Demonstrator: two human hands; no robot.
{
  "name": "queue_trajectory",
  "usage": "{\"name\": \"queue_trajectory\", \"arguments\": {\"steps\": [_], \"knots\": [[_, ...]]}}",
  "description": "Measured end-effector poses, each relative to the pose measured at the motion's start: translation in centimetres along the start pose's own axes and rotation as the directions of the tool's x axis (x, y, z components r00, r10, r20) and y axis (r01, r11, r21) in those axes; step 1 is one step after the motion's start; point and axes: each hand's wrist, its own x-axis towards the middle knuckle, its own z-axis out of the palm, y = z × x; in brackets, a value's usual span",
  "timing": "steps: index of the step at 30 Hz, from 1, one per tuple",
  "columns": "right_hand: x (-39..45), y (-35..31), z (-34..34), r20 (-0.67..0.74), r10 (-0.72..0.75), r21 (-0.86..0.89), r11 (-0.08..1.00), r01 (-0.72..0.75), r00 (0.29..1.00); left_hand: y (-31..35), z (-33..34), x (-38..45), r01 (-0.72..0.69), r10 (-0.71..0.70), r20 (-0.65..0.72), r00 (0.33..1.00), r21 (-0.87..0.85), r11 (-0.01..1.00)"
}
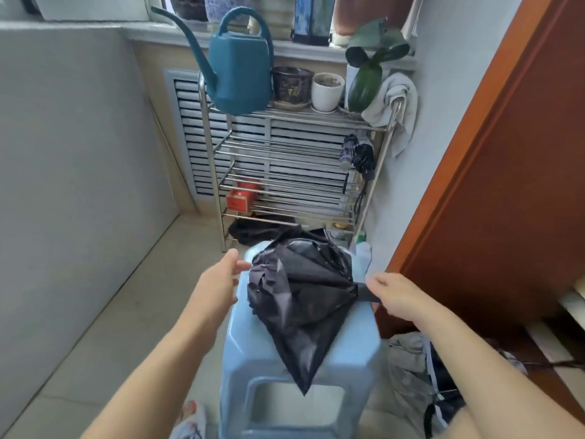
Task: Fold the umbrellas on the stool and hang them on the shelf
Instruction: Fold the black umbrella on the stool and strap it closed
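the light blue stool carries a black umbrella, loosely collapsed, its tip hanging over the stool's near edge. the right hand pinches the umbrella's strap; the left hand hovers with fingers spread at its far side. beyond the stool, a folded umbrella hangs on the metal shelf.

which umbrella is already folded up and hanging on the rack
The dark umbrella hanging at the right end of the metal shelf. The black umbrella on the blue stool lies loose, canopy unrolled.
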Motion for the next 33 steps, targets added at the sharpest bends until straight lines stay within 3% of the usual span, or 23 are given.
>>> {"name": "queue_trajectory", "arguments": {"steps": [1, 4, 8, 10, 12, 16, 20, 22, 24, 27, 28, 30, 33], "knots": [[0.3, 0.0, 0.0, -0.059, -0.020, -0.111, 0.994, 0.013, 0.998, -0.8, 0.1, 0.0, 0.026, -0.028, 0.031, 0.999, 0.046, 0.999], [0.4, -0.5, -0.5, -0.226, -0.095, -0.133, 0.989, 0.066, 0.970, -2.2, 0.4, -0.2, -0.028, 0.017, 0.065, 0.998, 0.165, 0.986], [0.5, 1.0, 0.8, 0.038, -0.147, -0.274, 0.950, 0.152, 0.988, -3.2, 0.6, 0.2, -0.034, 0.027, 0.030, 0.999, 0.251, 0.968], [1.0, 1.3, 1.5, 0.058, -0.194, -0.320, 0.925, 0.203, 0.979, -3.5, 1.0, 0.8, -0.001, -0.012, 0.070, 0.997, 0.186, 0.983], [1.2, 1.0, 1.1, 0.025, -0.247, -0.183, 0.952, 0.247, 0.969, -3.3, 1.6, 0.9, 0.016, -0.024, 0.116, 0.993, 0.068, 0.998], [-0.2, -0.7, -1.3, 0.062, -0.324, 0.289, 0.911, 0.294, 0.944, -0.8, 0.1, 1.9, -0.084, 0.081, -0.029, 0.996, -0.099, 0.992], [-2.1, -2.7, -3.4, 0.031, -0.236, 0.757, 0.640, 0.131, 0.971, 2.2, -2.7, 0.8, -0.189, 0.241, 0.079, 0.967, -0.407, 0.894], [-3.9, -4.5, -4.1, 0.148, -0.170, 0.854, 0.518, -0.039, 0.974, 2.8, -2.7, -0.1, -0.211, 0.309, 0.157, 0.938, -0.449, 0.868], [-4.0, -4.4, -3.7, 0.199, -0.147, 0.838, 0.538, -0.090, 0.969, 2.8, -1.8, -1.2, -0.190, 0.308, 0.267, 0.913, -0.388, 0.902], [-2.5, -2.7, -1.7, 0.298, -0.115, 0.801, 0.571, -0.182, 0.948, 1.8, -0.4, -1.5, -0.048, 0.118, 0.248, 0.962, -0.270, 0.962], [-2.0, -2.2, -0.7, 0.321, -0.012, 0.814, 0.515, -0.269, 0.947, 1.2, -0.1, -1.0, 0.053, 0.003, 0.224, 0.975, -0.243, 0.969], [-0.7, -0.4, 0.7, 0.420, 0.236, 0.771, 0.417, -0.482, 0.876, -0.3, -0.4, 0.6, 0.213, -0.192, 0.113, 0.975, -0.227, 0.950], [-1.0, 0.3, 1.5, 0.371, 0.352, 0.669, 0.540, -0.511, 0.859, -1.3, -0.7, 2.5, 0.232, -0.262, -0.038, 0.964, -0.355, 0.905]]}}
